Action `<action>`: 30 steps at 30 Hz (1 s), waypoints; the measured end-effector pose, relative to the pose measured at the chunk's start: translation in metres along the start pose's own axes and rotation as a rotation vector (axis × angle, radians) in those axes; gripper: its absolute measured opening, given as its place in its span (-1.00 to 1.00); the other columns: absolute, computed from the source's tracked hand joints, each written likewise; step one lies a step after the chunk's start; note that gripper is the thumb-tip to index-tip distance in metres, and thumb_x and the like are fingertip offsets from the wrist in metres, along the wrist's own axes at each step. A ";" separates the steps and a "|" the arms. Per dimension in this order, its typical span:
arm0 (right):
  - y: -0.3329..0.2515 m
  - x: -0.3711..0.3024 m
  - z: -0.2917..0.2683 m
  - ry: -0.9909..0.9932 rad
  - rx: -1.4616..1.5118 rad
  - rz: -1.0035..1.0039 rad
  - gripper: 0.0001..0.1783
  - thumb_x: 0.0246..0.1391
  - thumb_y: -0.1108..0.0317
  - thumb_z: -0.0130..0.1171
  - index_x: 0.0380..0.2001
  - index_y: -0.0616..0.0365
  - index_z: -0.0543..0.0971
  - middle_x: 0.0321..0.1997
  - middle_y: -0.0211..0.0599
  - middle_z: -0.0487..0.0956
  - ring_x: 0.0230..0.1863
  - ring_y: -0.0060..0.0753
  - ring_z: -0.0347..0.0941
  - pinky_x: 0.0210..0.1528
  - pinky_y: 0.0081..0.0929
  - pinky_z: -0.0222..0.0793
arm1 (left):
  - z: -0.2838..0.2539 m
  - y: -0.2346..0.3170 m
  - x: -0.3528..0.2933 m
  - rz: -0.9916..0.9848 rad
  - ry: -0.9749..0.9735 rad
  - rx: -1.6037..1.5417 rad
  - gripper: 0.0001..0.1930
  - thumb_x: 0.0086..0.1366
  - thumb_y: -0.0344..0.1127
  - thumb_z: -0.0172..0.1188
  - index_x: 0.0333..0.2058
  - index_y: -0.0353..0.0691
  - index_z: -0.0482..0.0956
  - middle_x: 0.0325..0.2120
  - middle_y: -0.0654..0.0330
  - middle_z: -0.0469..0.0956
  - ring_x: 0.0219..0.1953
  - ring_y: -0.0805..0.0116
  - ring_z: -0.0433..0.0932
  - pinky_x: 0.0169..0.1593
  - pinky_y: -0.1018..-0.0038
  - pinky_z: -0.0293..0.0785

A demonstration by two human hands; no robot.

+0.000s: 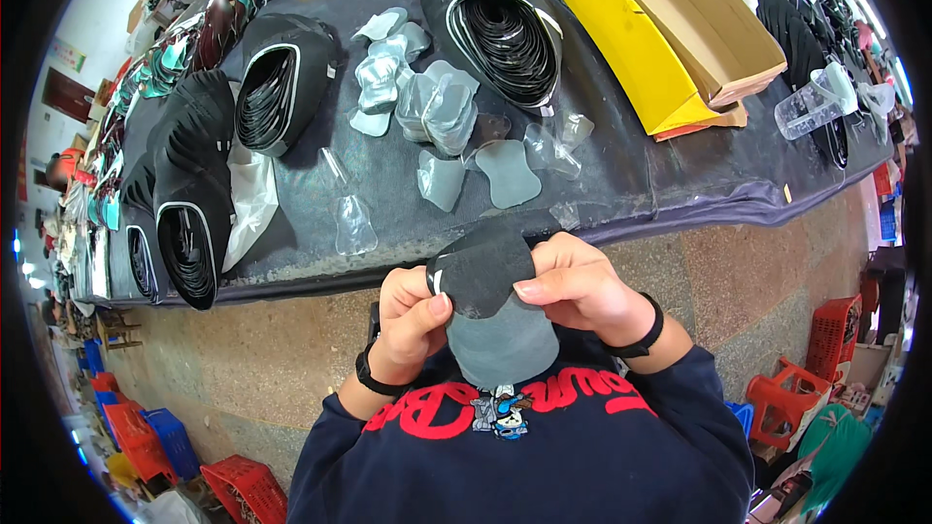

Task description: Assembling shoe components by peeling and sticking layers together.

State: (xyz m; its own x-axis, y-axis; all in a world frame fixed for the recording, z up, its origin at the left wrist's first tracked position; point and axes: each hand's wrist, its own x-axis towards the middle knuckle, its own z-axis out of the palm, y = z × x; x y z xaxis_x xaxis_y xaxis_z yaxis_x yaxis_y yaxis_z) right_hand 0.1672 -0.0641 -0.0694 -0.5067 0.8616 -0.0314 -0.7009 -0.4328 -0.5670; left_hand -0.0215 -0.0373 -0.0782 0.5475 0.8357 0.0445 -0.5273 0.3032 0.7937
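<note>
Just off the table's front edge, I hold a black fabric shoe upper [482,270] in front of my chest. A grey, rounded sheet piece [502,344] sticks out from its lower end, and its upper part is hidden by the black fabric. My left hand [403,323] is closed on the upper's left edge, thumb near the grey piece. On the right side, my right hand [585,289] pinches the upper, its thumb lying across the black fabric. Close beyond lie a loose grey sheet piece [509,175] and a pile of clear-grey pieces [437,109].
Nested stacks of black uppers [500,34] stand on the dark-covered table [621,180], others at its left [194,223]. A yellow cardboard box [631,49] is at the back right, near a clear plastic cup [814,112]. Red crates [243,490] stand on the floor.
</note>
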 end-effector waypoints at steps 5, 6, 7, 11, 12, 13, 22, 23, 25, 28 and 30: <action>-0.006 0.002 0.017 0.192 -0.253 -0.064 -0.75 0.06 0.37 0.06 -0.28 0.39 0.50 -0.37 -0.37 0.55 -0.37 -0.71 0.38 -0.31 -0.70 0.30 | 0.005 0.012 0.005 -0.140 -0.069 0.013 -0.70 0.03 -0.35 0.27 -0.29 -0.45 0.54 -0.31 0.11 0.56 -0.27 0.44 0.51 -0.16 0.54 0.39; -0.006 0.003 0.019 0.169 -0.429 -0.144 -0.75 0.07 0.36 0.06 -0.28 0.37 0.51 -0.37 -0.39 0.55 -0.38 -0.72 0.38 -0.33 -0.71 0.30 | 0.007 0.015 0.006 -0.163 -0.092 0.137 -0.69 0.01 -0.38 0.29 -0.28 -0.45 0.53 -0.30 0.12 0.56 -0.26 0.44 0.51 -0.16 0.53 0.39; -0.005 0.004 0.020 0.145 -0.605 -0.224 -0.75 0.07 0.36 0.05 -0.29 0.36 0.51 -0.38 -0.42 0.55 -0.38 -0.74 0.38 -0.35 -0.72 0.30 | 0.007 0.015 0.006 -0.161 -0.091 0.139 -0.69 0.01 -0.38 0.29 -0.28 -0.45 0.53 -0.30 0.12 0.56 -0.26 0.44 0.51 -0.16 0.53 0.39; -0.006 0.003 0.007 0.116 -0.375 -0.030 -0.75 0.10 0.31 0.05 -0.35 0.33 0.52 -0.46 -0.49 0.53 -0.44 -0.76 0.36 -0.37 -0.73 0.30 | 0.000 0.004 0.001 -0.088 -0.106 0.017 -0.64 -0.02 -0.42 0.31 -0.21 -0.42 0.51 -0.29 0.11 0.56 -0.25 0.42 0.51 -0.14 0.51 0.39; -0.011 -0.001 0.005 0.179 -0.445 0.115 -0.75 0.12 0.32 0.02 -0.35 0.34 0.51 -0.42 -0.45 0.53 -0.42 -0.74 0.37 -0.34 -0.72 0.30 | -0.003 0.002 0.002 -0.051 -0.113 -0.036 -0.62 0.00 -0.38 0.31 -0.19 -0.41 0.49 -0.27 0.10 0.55 -0.24 0.41 0.52 -0.12 0.49 0.40; -0.015 -0.001 0.005 0.179 -0.446 0.114 -0.75 0.12 0.32 0.02 -0.35 0.34 0.51 -0.42 -0.45 0.53 -0.42 -0.74 0.37 -0.34 -0.72 0.30 | -0.002 0.003 0.002 -0.051 -0.114 -0.036 -0.62 0.00 -0.38 0.31 -0.19 -0.41 0.49 -0.27 0.10 0.55 -0.24 0.41 0.52 -0.12 0.49 0.40; -0.050 -0.011 0.003 0.121 -1.125 -0.475 -0.74 -0.02 0.59 -0.05 -0.25 0.18 0.53 -0.38 -0.39 0.50 -0.32 -0.48 0.31 -0.17 -0.54 0.14 | -0.041 0.035 0.011 0.266 -0.095 -0.099 -0.27 0.31 0.17 -0.41 -0.60 -0.36 0.52 -0.78 0.06 0.47 -0.67 0.18 0.46 -0.46 0.38 0.43; -0.058 -0.009 0.003 -0.004 -1.261 -0.489 -0.74 -0.04 0.57 -0.04 -0.26 0.14 0.54 -0.42 -0.42 0.48 -0.32 -0.43 0.28 -0.14 -0.50 0.09 | -0.046 0.041 0.011 0.335 -0.050 -0.088 -0.32 0.29 0.18 -0.29 -0.56 -0.36 0.55 -0.71 0.07 0.51 -0.59 0.20 0.49 -0.39 0.39 0.44; -0.061 0.007 0.005 -0.110 -1.310 -0.422 -0.75 -0.04 0.55 -0.03 -0.27 0.10 0.55 -0.44 -0.44 0.46 -0.30 -0.42 0.27 -0.10 -0.47 0.05 | -0.012 0.038 0.028 0.355 -0.074 0.347 -0.39 0.22 0.17 -0.13 -0.51 -0.36 0.56 -0.60 0.07 0.53 -0.48 0.24 0.50 -0.31 0.41 0.42; -0.059 0.019 0.015 -0.261 -1.321 -0.364 -0.76 -0.04 0.52 0.00 -0.30 0.03 0.56 -0.47 -0.46 0.43 -0.26 -0.40 0.26 -0.05 -0.43 0.01 | -0.001 0.046 0.039 -0.114 -0.459 0.482 -0.59 -0.06 -0.14 0.32 -0.36 -0.41 0.58 -0.37 0.11 0.55 -0.25 0.39 0.47 -0.19 0.47 0.33; -0.054 0.021 0.017 -0.292 -1.216 -0.355 -0.77 -0.07 0.53 0.04 -0.33 0.00 0.58 -0.47 -0.46 0.42 -0.26 -0.39 0.25 -0.04 -0.41 0.01 | 0.003 0.043 0.039 -0.231 -0.593 0.230 -0.75 -0.08 -0.38 0.34 -0.41 -0.42 0.59 -0.51 0.14 0.55 -0.39 0.48 0.46 -0.34 0.51 0.31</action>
State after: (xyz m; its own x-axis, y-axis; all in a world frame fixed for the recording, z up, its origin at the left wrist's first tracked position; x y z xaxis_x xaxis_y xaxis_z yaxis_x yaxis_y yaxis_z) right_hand 0.1863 -0.0272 -0.0256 -0.5864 0.7230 0.3652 0.0051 0.4542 -0.8909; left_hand -0.0209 0.0067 -0.0405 0.9279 0.3489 0.1318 -0.2387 0.2839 0.9287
